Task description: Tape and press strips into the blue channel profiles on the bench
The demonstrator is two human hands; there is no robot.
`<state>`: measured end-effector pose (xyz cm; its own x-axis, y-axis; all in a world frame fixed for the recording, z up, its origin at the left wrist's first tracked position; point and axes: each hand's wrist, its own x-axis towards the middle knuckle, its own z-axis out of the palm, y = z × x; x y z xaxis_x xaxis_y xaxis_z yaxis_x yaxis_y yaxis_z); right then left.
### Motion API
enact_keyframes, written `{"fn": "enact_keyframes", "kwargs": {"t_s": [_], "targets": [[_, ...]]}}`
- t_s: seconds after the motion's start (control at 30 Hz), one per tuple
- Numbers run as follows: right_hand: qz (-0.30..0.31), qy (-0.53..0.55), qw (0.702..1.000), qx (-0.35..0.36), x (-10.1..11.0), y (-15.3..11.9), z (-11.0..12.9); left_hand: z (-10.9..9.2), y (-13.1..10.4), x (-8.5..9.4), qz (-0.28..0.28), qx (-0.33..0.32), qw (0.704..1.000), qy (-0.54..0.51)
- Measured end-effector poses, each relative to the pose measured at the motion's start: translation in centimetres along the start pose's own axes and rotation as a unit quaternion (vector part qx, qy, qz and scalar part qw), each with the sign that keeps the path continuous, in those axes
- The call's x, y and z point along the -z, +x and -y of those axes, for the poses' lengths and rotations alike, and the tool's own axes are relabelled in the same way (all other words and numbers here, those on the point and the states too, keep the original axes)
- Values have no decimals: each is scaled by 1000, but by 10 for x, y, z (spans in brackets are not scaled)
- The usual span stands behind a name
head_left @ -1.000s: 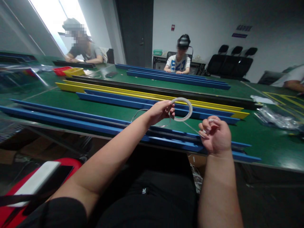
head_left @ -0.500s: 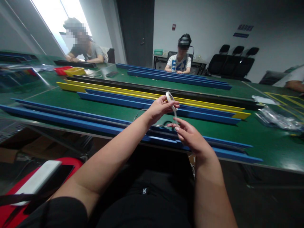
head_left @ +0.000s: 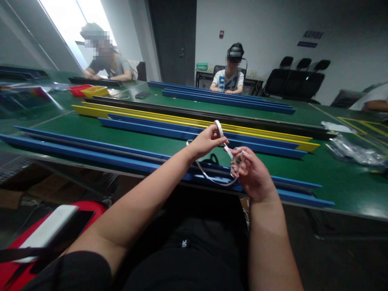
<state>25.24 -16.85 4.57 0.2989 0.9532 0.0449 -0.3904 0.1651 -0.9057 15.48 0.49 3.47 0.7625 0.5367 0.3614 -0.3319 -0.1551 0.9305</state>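
Note:
My left hand [head_left: 207,141] grips a narrow white tape roll [head_left: 218,128], held up over the table. A white strip runs from the roll down to my right hand [head_left: 250,169], whose curled fingers hold it. Below and between the hands, a loose loop of the strip [head_left: 209,177] hangs, its far end near my left wrist. Under the hands lies a long blue channel [head_left: 121,161] at the table's near edge. Just behind the hands are another blue channel [head_left: 145,130] and a yellow channel [head_left: 115,116].
The green table [head_left: 345,178] also holds a black channel [head_left: 287,126], more blue channels [head_left: 218,100], a red tray [head_left: 79,89], a yellow tray [head_left: 95,91] and clear plastic bags [head_left: 354,153]. People sit at the far side, far left and right edge.
My right hand has turned and its fingers have curled around the strip. More strip now shows, hanging in a loop below the hands. The roll has tilted and shifted slightly right.

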Motion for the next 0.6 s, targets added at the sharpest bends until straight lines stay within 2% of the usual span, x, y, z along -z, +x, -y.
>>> {"fn": "enact_keyframes", "kwargs": {"t_s": [0.1, 0.17, 0.3, 0.43, 0.5, 0.6], "targets": [[45, 32, 998, -38, -5, -1, -2, 4, 1, 1, 4, -13, 999, 42], [40, 47, 997, -35, -8, -1, -3, 8, 2, 3, 5, -25, 996, 81], [-26, 96, 994, 42, -4, 1, 0, 13, 3, 3, 5, -35, 993, 109], [-77, 114, 982, 130, 7, 2, 7, 11, 1, 1, 80, -3, 990, 119], [-97, 80, 978, 165, 14, 2, 10, 7, -1, 0, 106, 19, 984, 144], [-118, -5, 976, 181, 23, 0, 15, 1, -5, 0, 105, 55, 982, 151]]}}
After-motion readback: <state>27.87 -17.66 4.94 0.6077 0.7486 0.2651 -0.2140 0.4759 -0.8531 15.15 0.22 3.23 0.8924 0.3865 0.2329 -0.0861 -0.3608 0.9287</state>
